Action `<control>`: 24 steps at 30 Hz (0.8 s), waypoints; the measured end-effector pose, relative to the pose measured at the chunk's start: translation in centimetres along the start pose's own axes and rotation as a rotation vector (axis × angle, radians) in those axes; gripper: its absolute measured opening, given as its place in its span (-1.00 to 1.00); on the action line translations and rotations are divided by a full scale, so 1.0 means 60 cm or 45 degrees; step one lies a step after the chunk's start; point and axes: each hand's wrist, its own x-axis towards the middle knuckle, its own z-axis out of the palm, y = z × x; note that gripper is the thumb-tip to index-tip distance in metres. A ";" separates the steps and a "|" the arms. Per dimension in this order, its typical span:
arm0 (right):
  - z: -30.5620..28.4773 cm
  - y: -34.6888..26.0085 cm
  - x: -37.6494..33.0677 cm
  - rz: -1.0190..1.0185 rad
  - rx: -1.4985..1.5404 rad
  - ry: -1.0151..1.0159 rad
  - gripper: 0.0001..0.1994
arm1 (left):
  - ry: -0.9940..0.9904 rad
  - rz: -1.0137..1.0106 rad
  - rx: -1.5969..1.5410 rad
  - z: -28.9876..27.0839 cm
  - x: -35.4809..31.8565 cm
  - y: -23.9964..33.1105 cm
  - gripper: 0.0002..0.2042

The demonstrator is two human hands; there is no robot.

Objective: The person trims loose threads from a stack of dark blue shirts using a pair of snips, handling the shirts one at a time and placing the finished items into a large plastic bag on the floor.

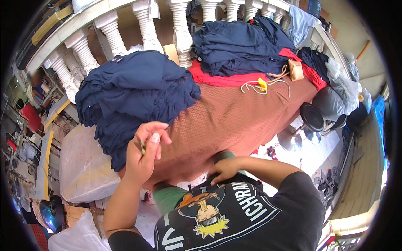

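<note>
My left hand [147, 151] is raised over the near left part of the brown cloth-covered surface [234, 113], in front of a heap of navy garments [138, 90]. Its fingers are curled, and a small yellowish-green thing [143, 147] shows between them, too small to make out. Down at my lap is my right hand [226, 169], its fingers bent over black cloth [203, 183] by the hem of my black shirt [243, 213]. The fingertips there are partly hidden.
Farther right lie more navy garments [243, 46] on red cloth [222, 78], with a small tan pouch [295, 70] and a yellow item with cords [262, 84]. A white balustrade [182, 37] runs behind. Right stand a round black-topped stool [312, 116] and plastic bags [341, 83]; left, a plastic-wrapped bundle [83, 163].
</note>
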 end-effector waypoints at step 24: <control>-0.009 -0.017 -0.211 -0.172 0.979 1.403 -0.75 | -1.096 0.431 0.225 0.181 -0.049 0.017 -0.62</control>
